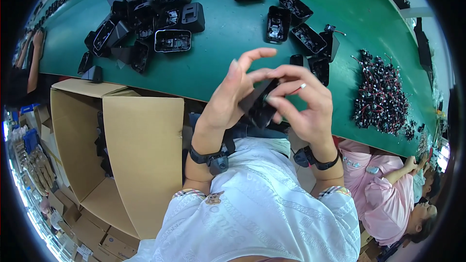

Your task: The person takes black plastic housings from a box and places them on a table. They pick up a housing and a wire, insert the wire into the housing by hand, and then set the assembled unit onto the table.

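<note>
My left hand [224,92] grips a black plastic housing [258,106] from its left side, with the index finger lifted free. The housing is tilted, its hollow side turned toward my right hand [307,109]. Thumb and fingertips of that hand are pinched at the hollow. A red wire with a small white plug [303,86] lies across the right fingers; the part at its other end is hidden by them. Just beyond my hands, several open black housings [278,24] rest on the green table [213,63].
More black housings [173,41] are heaped at the left of the table. A pile of small wired parts [381,94] lies at the right. An open cardboard box [143,165] stands against the near edge, with black pieces inside. People in pink [388,199] sit to the right.
</note>
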Tool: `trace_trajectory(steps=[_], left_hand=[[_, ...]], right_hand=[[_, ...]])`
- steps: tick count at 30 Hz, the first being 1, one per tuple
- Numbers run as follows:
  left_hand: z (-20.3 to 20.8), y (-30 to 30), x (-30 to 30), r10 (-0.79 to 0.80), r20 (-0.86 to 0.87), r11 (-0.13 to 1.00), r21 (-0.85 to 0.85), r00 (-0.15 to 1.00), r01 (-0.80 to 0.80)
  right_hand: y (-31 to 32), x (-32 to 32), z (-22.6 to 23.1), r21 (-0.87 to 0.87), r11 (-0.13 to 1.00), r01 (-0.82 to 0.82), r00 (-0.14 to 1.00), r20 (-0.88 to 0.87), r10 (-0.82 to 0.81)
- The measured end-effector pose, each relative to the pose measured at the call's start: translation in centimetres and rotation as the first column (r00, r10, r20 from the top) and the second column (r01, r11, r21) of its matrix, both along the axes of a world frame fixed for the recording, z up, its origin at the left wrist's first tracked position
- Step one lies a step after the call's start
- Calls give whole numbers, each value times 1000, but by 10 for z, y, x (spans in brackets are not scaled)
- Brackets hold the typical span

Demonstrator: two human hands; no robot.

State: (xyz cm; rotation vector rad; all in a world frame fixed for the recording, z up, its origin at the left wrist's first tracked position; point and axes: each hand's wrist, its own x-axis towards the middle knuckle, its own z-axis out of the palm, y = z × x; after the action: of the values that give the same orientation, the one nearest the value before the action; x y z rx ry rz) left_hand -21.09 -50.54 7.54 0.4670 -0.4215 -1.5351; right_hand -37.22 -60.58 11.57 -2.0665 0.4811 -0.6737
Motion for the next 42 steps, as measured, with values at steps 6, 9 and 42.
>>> trace_trajectory(steps=[6, 9, 42], left_hand=[[1, -5, -7, 365, 467, 924, -287, 806, -253], [-11, -10, 2, 485, 615, 871, -405, 622, -280], [-14, 5, -5, 237, 203, 966, -148, 950, -210]], right_hand=[[4, 8, -18, 369, 920, 135, 955, 198, -219], [10, 7, -21, 545, 837, 54, 933, 271, -236], [9, -5, 28, -98, 992, -78, 997, -19, 77]])
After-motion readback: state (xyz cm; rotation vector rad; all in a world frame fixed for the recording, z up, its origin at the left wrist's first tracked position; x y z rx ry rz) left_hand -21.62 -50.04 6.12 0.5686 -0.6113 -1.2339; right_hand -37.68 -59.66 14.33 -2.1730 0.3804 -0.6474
